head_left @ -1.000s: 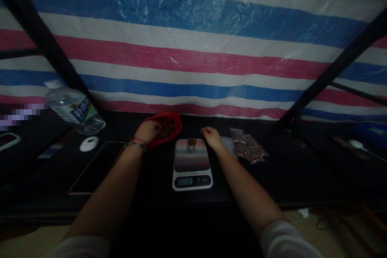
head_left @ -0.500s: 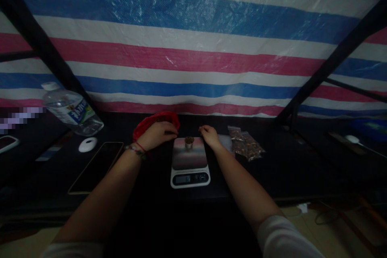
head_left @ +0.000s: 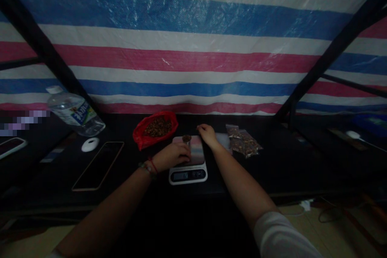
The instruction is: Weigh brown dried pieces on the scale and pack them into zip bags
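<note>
A white kitchen scale [head_left: 198,157] with a dark display stands in the middle of the black table [head_left: 287,169]. A small metal cup [head_left: 186,139] with brown bits in it stands at the far end of the scale's platform. My left hand [head_left: 172,156] hovers over the platform's left side, fingers curled together close to the cup; what they hold is hidden. My right hand [head_left: 207,134] rests at the scale's far right corner with its fingers bent. Behind and to the left lies an open red bag [head_left: 155,129] of brown dried bits.
Two small clear packets [head_left: 243,142] of dried bits lie right of the scale. On the left are a plastic water bottle [head_left: 75,111], a white round object [head_left: 90,144] and a phone [head_left: 98,165]. A striped tarp hangs behind the table, with black frame bars at both sides.
My left hand has come out of the red bag and moved right and toward me, over the scale beside the cup. The right hand has barely moved.
</note>
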`<state>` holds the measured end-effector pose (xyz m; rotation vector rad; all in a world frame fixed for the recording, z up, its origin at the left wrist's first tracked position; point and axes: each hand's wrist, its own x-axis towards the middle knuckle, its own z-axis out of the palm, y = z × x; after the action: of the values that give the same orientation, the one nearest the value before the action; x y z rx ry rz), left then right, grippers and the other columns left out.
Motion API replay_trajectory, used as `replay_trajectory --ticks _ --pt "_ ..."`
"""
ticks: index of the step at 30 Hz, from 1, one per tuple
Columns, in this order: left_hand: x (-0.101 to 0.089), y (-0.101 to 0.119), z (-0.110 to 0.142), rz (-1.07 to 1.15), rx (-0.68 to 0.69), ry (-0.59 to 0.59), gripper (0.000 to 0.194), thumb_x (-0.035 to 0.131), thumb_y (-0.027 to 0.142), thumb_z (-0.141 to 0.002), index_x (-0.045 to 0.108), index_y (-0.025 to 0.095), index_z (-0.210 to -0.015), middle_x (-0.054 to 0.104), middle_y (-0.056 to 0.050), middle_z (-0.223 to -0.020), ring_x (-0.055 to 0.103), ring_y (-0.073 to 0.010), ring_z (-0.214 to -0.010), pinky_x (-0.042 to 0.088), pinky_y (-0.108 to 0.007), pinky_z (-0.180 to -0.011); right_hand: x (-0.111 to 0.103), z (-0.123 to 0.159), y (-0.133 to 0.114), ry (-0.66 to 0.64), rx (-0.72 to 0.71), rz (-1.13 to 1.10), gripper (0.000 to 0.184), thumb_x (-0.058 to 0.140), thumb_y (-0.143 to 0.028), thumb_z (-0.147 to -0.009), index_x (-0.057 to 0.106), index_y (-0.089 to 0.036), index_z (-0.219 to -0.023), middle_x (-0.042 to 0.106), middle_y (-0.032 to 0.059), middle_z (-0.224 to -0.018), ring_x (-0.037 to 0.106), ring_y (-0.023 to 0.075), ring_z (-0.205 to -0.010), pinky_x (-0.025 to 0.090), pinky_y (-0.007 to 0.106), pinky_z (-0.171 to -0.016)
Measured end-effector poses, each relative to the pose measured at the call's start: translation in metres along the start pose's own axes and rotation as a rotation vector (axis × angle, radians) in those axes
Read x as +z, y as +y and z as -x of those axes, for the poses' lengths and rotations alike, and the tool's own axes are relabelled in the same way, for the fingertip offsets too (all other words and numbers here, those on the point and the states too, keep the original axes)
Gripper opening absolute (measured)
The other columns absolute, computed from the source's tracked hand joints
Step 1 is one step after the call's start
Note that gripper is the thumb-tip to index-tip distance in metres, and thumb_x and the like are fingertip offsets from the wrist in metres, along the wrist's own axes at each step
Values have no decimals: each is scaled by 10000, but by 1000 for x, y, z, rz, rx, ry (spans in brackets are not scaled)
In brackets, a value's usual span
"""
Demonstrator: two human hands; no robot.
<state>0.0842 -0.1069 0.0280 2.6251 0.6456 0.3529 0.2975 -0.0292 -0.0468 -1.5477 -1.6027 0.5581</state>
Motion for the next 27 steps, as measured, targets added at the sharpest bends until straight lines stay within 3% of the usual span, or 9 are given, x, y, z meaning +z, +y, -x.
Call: replay_trajectory --ticks 6,12,17,21,24,27 --pt "5 -9 2 -79 8 34 158 546 230 -869 694 236 -920 669 -6 -1057 570 -152 -1039 383 -284 -963 1 -1 0 2 -3 9 278 475 -335 -847 696 -187 -765 673 35 -755 598 164 -737 385 247 -644" --pt "5 -10 4 -108 -6 107 159 567 273 -859 703 222 -924 658 -26 -1081 564 -167 -1029 399 -307 -965 1 -1 1 -2 -3 14 273 474 -327 -846 700 -191 -774 678 38 -765 602 169 -749 399 253 -667" --pt "-13 -10 12 -91 -38 164 225 503 323 -891 691 219 -956 656 -29 -1052 580 -143 -990 427 -251 -913 1 -1 1 2 0 18 269 466 -312 -846 698 -192 -780 682 35 -789 601 162 -746 402 248 -673" --pt "-47 -37 14 -230 -237 264 359 421 411 -904 693 175 -909 679 -60 -948 603 -171 -916 440 -268 -858 0 0 0 -10 -2 26 277 465 -323 -847 694 -187 -774 671 34 -751 594 161 -727 387 243 -644" --pt "-68 -74 12 -341 -512 209 374 417 419 -877 702 184 -939 696 -74 -959 627 -204 -883 446 -292 -840 -2 1 -2 -9 -12 33 285 467 -335 -843 692 -181 -760 657 31 -722 583 159 -713 374 239 -627" --pt "-71 -107 13 -387 -783 91 370 503 416 -794 702 160 -974 700 -114 -963 639 -233 -885 459 -288 -813 -3 2 -4 -5 -8 36 296 463 -346 -844 691 -177 -759 647 26 -704 571 156 -690 365 238 -613"
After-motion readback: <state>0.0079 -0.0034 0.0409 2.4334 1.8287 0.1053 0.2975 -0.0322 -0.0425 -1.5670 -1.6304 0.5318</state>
